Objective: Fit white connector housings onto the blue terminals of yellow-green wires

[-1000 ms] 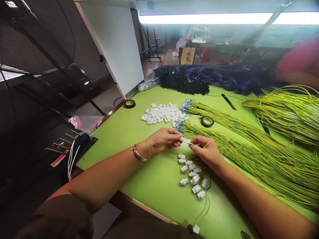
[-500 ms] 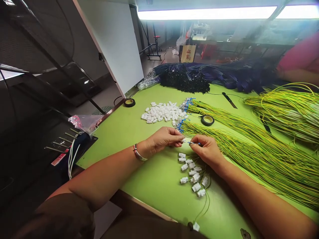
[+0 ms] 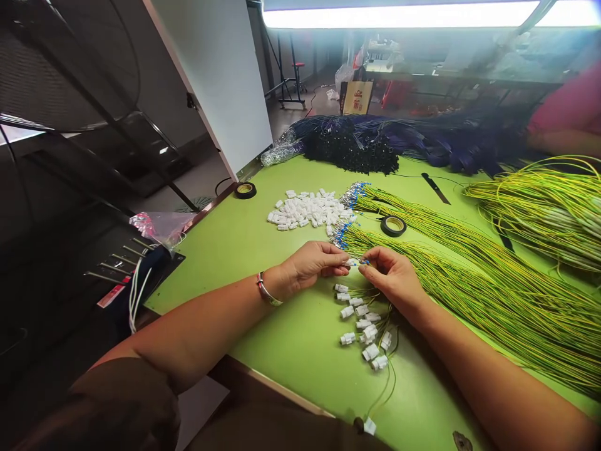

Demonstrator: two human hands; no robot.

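Note:
My left hand (image 3: 312, 263) pinches a small white connector (image 3: 351, 262) above the green table (image 3: 244, 250). My right hand (image 3: 394, 275) pinches the blue-tipped end of a yellow-green wire (image 3: 365, 262) and holds it right against that connector. Just below the hands lies a cluster of white connectors fitted on wires (image 3: 364, 326). A pile of loose white connectors (image 3: 307, 210) lies farther back. Long bundles of yellow-green wires (image 3: 469, 275) with blue terminals run off to the right.
Two rolls of black tape (image 3: 392, 225) (image 3: 245, 190) lie on the table, and a black-handled knife (image 3: 434, 188) near the back. Dark blue and black wire bundles (image 3: 375, 147) fill the far edge. A person in a pink sleeve (image 3: 563, 119) is at the far right. A rack with metal pegs (image 3: 122, 263) stands left.
My right hand has moved left, bringing the wire end up against the connector in my left hand. The view has shifted slightly.

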